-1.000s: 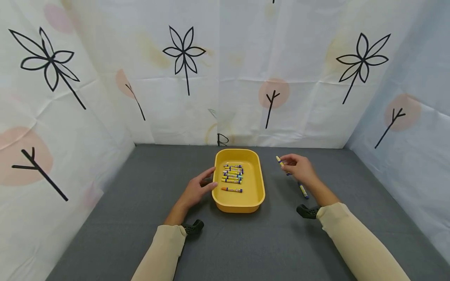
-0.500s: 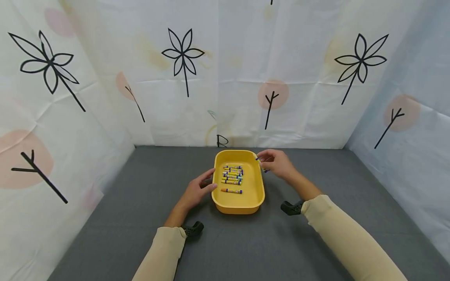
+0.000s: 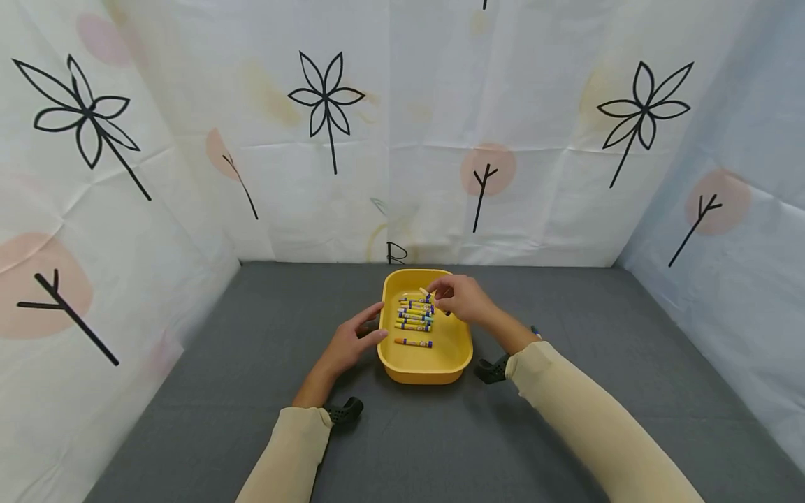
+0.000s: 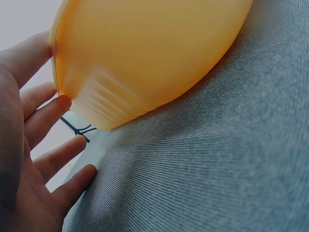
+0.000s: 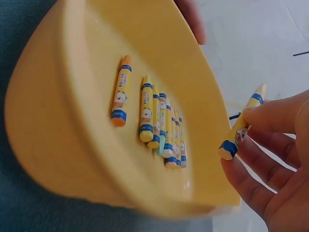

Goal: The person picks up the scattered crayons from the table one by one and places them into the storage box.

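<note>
A pale-tipped crayon [image 5: 243,122] with a yellow wrapper and blue bands is pinched between the thumb and fingers of my right hand [image 3: 465,299]. That hand is over the right side of a yellow plastic tray [image 3: 434,377]. Inside the tray several crayons lie roughly side by side, with an orange crayon [image 3: 413,343] set apart nearer me. My left hand [image 3: 346,344] rests against the tray's left side, fingers spread. In the left wrist view, fingertips [image 4: 64,100] touch its rim and wall while the other fingers stand off it.
Partly hidden behind my right forearm, another crayon [image 3: 535,331] lies on the grey cloth-covered table [image 3: 415,447]. White printed fabric [image 3: 428,195] stands behind the table and along both sides.
My right hand has carried the pale-tipped crayon leftward from the table at the right, across the tray's right rim. The left hand has stayed at the tray.
</note>
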Demonstrator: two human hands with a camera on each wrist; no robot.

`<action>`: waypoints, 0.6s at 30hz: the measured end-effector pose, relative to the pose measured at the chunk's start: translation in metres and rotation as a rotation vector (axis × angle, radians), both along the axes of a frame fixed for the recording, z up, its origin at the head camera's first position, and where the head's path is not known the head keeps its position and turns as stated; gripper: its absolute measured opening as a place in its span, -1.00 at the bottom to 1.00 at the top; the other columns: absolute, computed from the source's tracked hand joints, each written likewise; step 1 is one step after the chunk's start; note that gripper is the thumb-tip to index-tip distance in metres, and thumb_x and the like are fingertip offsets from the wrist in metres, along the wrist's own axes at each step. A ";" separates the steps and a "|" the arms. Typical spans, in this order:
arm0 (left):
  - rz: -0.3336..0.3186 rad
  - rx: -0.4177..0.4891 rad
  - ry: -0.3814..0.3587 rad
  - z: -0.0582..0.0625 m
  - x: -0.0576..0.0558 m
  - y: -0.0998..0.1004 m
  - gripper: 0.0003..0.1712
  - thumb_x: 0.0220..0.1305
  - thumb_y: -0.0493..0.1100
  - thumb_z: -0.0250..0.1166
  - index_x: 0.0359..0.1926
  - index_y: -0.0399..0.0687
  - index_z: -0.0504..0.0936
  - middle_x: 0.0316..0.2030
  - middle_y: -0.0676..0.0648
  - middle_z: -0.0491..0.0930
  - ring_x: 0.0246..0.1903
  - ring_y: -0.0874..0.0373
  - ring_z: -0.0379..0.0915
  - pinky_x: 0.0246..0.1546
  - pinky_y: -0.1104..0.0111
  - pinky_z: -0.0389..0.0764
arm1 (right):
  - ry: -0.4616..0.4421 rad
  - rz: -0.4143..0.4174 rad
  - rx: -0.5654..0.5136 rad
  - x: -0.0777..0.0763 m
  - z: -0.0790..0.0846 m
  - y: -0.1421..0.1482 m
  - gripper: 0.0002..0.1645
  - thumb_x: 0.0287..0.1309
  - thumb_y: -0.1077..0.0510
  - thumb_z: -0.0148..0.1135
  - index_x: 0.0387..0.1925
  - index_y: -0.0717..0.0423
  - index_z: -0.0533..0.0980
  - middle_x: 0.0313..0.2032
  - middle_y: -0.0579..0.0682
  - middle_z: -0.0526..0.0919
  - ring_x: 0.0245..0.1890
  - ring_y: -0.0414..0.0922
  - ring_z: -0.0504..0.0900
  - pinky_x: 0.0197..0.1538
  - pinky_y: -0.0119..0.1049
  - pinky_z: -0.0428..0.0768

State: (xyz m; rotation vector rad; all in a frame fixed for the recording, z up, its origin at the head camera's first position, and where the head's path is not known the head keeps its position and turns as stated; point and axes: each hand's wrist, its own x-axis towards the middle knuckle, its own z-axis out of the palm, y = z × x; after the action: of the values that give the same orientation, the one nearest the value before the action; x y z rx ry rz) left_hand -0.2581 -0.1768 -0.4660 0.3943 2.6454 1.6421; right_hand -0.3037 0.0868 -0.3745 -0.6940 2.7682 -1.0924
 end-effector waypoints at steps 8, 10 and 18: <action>0.007 0.003 0.000 0.000 -0.001 -0.001 -0.33 0.32 0.02 0.29 0.41 0.27 0.33 0.32 -0.09 0.36 0.16 -0.14 0.42 0.12 -0.07 0.42 | -0.027 0.125 0.083 -0.007 -0.002 -0.022 -0.71 0.17 0.37 0.28 -0.04 0.25 0.61 -0.31 -0.01 0.60 -0.29 -0.09 0.56 -0.21 -0.26 0.59; 0.004 0.000 0.006 0.000 -0.001 -0.001 -0.33 0.31 0.02 0.29 0.41 0.25 0.34 0.31 -0.09 0.37 0.15 -0.14 0.43 0.11 -0.07 0.43 | -0.026 0.174 0.123 -0.009 -0.004 -0.026 -0.72 0.17 0.38 0.28 -0.06 0.24 0.62 -0.32 -0.03 0.59 -0.29 -0.09 0.54 -0.19 -0.27 0.57; -0.011 0.007 0.023 -0.002 -0.001 -0.002 -0.33 0.29 0.08 0.29 0.40 0.28 0.35 0.30 -0.09 0.38 0.13 -0.12 0.45 0.11 -0.04 0.44 | -0.023 0.288 0.223 -0.009 -0.008 -0.036 -0.77 0.18 0.37 0.28 -0.11 0.18 0.64 -0.33 -0.05 0.61 -0.31 -0.14 0.53 -0.19 -0.32 0.56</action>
State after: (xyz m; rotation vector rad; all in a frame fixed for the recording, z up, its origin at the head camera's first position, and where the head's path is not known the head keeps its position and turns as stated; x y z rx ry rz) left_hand -0.2593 -0.1792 -0.4680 0.4298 2.6500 1.6541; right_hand -0.3127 0.0505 -0.3827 -0.9993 2.6067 -0.7198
